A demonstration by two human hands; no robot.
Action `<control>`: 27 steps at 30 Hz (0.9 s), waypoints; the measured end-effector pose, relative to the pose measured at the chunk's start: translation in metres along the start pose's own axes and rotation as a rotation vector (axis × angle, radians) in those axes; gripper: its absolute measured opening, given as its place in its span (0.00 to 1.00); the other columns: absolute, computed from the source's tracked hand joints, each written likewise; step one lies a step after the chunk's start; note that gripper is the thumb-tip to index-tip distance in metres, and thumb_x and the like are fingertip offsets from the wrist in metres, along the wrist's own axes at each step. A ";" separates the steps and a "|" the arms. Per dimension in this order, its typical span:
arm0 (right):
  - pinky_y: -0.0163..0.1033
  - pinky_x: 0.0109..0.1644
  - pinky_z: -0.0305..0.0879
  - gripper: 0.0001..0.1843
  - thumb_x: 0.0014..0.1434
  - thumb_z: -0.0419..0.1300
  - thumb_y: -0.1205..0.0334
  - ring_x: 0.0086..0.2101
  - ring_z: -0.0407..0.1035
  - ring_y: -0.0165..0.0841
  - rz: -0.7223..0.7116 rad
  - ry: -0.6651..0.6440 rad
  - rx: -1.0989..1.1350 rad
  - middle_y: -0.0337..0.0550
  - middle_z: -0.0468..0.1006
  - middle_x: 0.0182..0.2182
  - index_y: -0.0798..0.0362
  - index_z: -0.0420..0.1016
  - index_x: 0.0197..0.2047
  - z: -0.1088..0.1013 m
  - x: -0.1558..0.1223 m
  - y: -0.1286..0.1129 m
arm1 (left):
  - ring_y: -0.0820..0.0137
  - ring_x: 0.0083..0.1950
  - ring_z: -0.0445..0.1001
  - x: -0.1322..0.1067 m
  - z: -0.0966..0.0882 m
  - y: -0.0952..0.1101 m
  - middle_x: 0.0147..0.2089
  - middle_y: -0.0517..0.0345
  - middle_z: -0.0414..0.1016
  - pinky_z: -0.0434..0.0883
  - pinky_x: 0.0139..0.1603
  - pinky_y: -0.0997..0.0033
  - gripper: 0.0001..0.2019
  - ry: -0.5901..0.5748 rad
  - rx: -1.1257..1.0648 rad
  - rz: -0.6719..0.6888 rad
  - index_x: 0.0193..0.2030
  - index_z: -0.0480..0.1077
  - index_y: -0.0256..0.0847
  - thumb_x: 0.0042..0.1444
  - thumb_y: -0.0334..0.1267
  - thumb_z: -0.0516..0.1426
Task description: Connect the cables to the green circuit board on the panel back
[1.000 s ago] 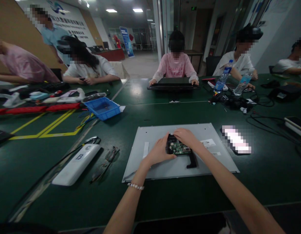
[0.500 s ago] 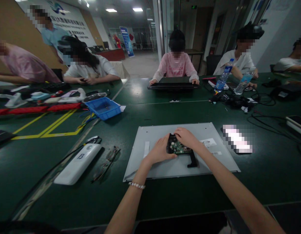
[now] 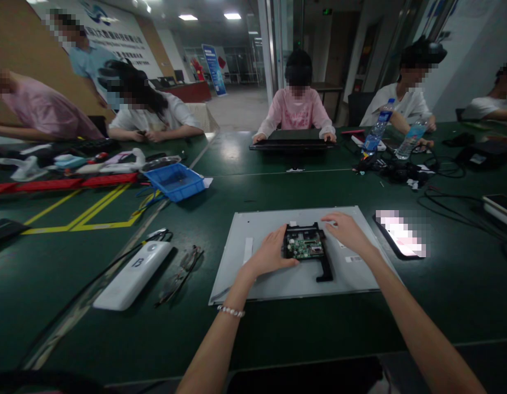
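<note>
A grey flat panel (image 3: pixel 274 287), like the back of a display, lies in front of me. On it sits a black plastic frame (image 3: pixel 325 265) that carries a green circuit board (image 3: pixel 305 246). My left hand (image 3: pixel 268 255) grips the frame's left side, with the thumb along the near edge and the fingers around the upper left. Just right of the frame, my right hand (image 3: pixel 347 232) hovers over the panel, fingers loosely bent and apart, holding nothing. Paper labels (image 3: pixel 353 259) show on the panel beneath it.
A phone (image 3: pixel 401 235) lies right of the panel. To the left are glasses (image 3: pixel 179 276) and a white power bank (image 3: pixel 132 276) with a cable. Farther off stand a blue basket (image 3: pixel 175 183) and bottles (image 3: pixel 379 128). Other people sit around the table (image 3: pixel 278 334).
My right hand has come off the frame's top and moved right, uncovering the frame's upper right part and more of the board. The left hand stays in place.
</note>
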State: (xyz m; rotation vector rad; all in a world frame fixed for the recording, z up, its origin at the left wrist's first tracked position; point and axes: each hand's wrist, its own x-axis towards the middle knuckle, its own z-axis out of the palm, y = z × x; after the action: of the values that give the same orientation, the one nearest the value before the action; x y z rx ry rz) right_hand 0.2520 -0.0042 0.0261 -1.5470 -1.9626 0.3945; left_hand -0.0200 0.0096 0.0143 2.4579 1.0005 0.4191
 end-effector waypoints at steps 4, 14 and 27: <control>0.44 0.50 0.64 0.16 0.55 0.55 0.66 0.44 0.69 0.37 0.157 -0.047 -0.026 0.49 0.75 0.45 0.55 0.74 0.47 -0.018 -0.036 0.034 | 0.52 0.68 0.47 0.000 -0.002 0.003 0.69 0.40 0.43 0.49 0.66 0.51 0.52 -0.024 0.013 -0.018 0.69 0.34 0.37 0.46 0.56 0.60; 0.40 0.41 0.67 0.14 0.52 0.57 0.66 0.34 0.71 0.33 0.244 -0.137 0.034 0.45 0.75 0.38 0.52 0.76 0.43 -0.022 -0.050 0.042 | 0.50 0.70 0.39 -0.003 -0.011 0.017 0.72 0.47 0.30 0.50 0.66 0.47 0.49 -0.018 0.014 -0.054 0.69 0.30 0.45 0.50 0.56 0.57; 0.38 0.40 0.67 0.15 0.51 0.60 0.63 0.33 0.72 0.32 0.320 -0.115 0.051 0.47 0.73 0.44 0.52 0.75 0.44 -0.030 -0.069 0.049 | 0.63 0.70 0.41 0.004 -0.009 0.035 0.71 0.52 0.39 0.47 0.68 0.58 0.30 0.151 0.082 0.000 0.67 0.41 0.47 0.62 0.45 0.50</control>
State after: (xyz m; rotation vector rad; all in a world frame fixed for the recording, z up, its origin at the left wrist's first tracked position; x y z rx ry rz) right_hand 0.3184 -0.0607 0.0023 -1.8455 -1.7727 0.6725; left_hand -0.0015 -0.0072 0.0404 2.5293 1.0986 0.5819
